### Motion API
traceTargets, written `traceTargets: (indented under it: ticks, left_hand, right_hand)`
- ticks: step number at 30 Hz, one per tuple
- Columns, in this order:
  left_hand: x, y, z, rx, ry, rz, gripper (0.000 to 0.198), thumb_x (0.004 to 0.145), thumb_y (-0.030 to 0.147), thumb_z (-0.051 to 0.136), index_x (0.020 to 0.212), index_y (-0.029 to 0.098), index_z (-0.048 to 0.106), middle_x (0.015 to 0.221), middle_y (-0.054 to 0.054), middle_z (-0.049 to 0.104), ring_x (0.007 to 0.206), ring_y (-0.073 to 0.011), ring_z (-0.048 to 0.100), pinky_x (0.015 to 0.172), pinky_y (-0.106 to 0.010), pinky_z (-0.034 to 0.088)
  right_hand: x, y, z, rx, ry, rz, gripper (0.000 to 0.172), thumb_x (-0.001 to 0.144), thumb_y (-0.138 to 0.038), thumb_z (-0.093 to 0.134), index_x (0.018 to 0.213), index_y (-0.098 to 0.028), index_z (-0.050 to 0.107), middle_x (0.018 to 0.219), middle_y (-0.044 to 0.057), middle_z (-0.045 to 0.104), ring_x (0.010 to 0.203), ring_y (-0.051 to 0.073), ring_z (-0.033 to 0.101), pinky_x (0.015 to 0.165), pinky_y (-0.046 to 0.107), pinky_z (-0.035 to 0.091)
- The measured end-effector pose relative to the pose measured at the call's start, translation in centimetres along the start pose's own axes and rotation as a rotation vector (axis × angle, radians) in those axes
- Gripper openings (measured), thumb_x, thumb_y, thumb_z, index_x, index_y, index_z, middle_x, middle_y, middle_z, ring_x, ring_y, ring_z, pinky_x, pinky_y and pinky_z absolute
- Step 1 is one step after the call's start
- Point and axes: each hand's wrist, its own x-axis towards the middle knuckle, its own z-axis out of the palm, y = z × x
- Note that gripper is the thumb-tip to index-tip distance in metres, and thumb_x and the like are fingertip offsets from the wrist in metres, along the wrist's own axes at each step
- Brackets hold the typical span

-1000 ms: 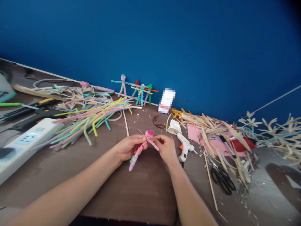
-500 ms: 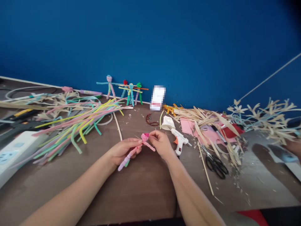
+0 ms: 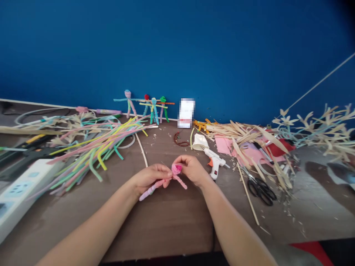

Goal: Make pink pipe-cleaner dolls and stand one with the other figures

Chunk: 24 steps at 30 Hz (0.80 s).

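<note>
Head camera, looking down on the action: a pink pipe-cleaner figure (image 3: pixel 152 191) sits mid-table on the brown table top (image 3: pixel 172 225), pinched between both hands; its crumpled rose-pink head (image 3: pixel 176 169) pokes up above the knuckles; one pale twisted strand runs down-left, and a pinker strand (image 3: pixel 180 182) juts down-right; the left hand (image 3: pixel 151 180) curls its fingers (image 3: pixel 162 170) closed around the stem; the right hand (image 3: pixel 191 170) comes in from the other side, its fingers (image 3: pixel 184 159) gripping narrow at the head; the join is buried behind those fingers, so how the strands meet can't be made out; a white hot glue gun (image 3: pixel 215 162) lies near the right hand; a loose pile of coloured pipe cleaners (image 3: pixel 97 147) spreads left; a power strip (image 3: pixel 24 188) runs off the left edge; a white packet (image 3: pixel 186 112) against the blue wall (image 3: pixel 177 48) is too blurred to read.
</note>
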Motion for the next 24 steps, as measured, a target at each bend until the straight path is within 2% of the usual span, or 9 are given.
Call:
traceTargets:
  ticks: [8, 15, 17, 20, 22, 24]
  left_hand:
    - [-0.4, 0.5, 0.4, 0.105, 0.013, 0.01, 0.02, 0.067, 0.028, 0.06, 0.058, 0.009, 0.061, 0.044, -0.001, 0.055, 0.033, -0.0008, 0.031, 0.034, -0.015, 0.016]
    - [-0.6, 0.7, 0.6, 0.21, -0.006, -0.006, 0.017, 0.068, 0.028, 0.059, 0.07, 0.011, 0.062, 0.045, 0.001, 0.054, 0.036, -0.0023, 0.034, 0.036, -0.015, 0.019]
    - [-0.6, 0.8, 0.6, 0.193, 0.035, 0.017, 0.016, 0.068, 0.028, 0.06, 0.067, 0.011, 0.061, 0.044, 0.001, 0.053, 0.036, -0.0022, 0.034, 0.036, -0.014, 0.019]
    - [-0.3, 0.8, 0.5, 0.132, 0.132, 0.071, 0.019, 0.066, 0.029, 0.061, 0.061, 0.011, 0.058, 0.045, 0.001, 0.053, 0.035, -0.0011, 0.033, 0.035, -0.014, 0.017]
    - [-0.1, 0.7, 0.4, 0.049, 0.217, 0.119, 0.019, 0.064, 0.03, 0.062, 0.062, 0.012, 0.058, 0.048, 0.001, 0.055, 0.035, -0.001, 0.034, 0.035, -0.013, 0.019]
    - [0.2, 0.6, 0.2, -0.031, 0.303, 0.163, 0.019, 0.063, 0.03, 0.064, 0.064, 0.012, 0.058, 0.05, 0.001, 0.057, 0.036, -0.0015, 0.038, 0.036, -0.013, 0.023]
  right_hand:
    - [0.1, 0.0, -0.4, 0.037, -0.005, 0.019, 0.007, 0.063, -0.02, 0.061, 0.065, -0.015, 0.057, 0.057, -0.004, 0.054, 0.05, 0.007, 0.046, 0.051, 0.02, 0.037]
    - [0.3, 0.7, -1.6, -0.033, -0.03, 0.082, 0.015, 0.06, -0.024, 0.066, 0.062, -0.014, 0.054, 0.052, -0.004, 0.053, 0.044, 0.006, 0.044, 0.042, 0.018, 0.033]
    - [0.3, 0.5, -1.6, 0.066, -0.037, 0.091, 0.017, 0.061, -0.025, 0.066, 0.066, -0.014, 0.054, 0.053, -0.003, 0.054, 0.042, 0.006, 0.044, 0.041, 0.018, 0.033]
    - [0.4, 0.0, -1.4, 0.334, -0.001, 0.128, 0.027, 0.064, -0.029, 0.063, 0.086, -0.018, 0.052, 0.063, -0.001, 0.058, 0.045, 0.008, 0.049, 0.043, 0.02, 0.038]
    - [0.5, -0.1, -1.2, 0.454, 0.113, 0.16, 0.034, 0.064, -0.031, 0.063, 0.093, -0.021, 0.048, 0.073, 0.0, 0.059, 0.051, 0.01, 0.053, 0.044, 0.021, 0.04]
    - [0.6, 0.0, -0.9, 0.466, 0.233, 0.171, 0.03, 0.064, -0.035, 0.062, 0.087, -0.021, 0.048, 0.077, 0.0, 0.058, 0.053, 0.011, 0.054, 0.043, 0.022, 0.041]
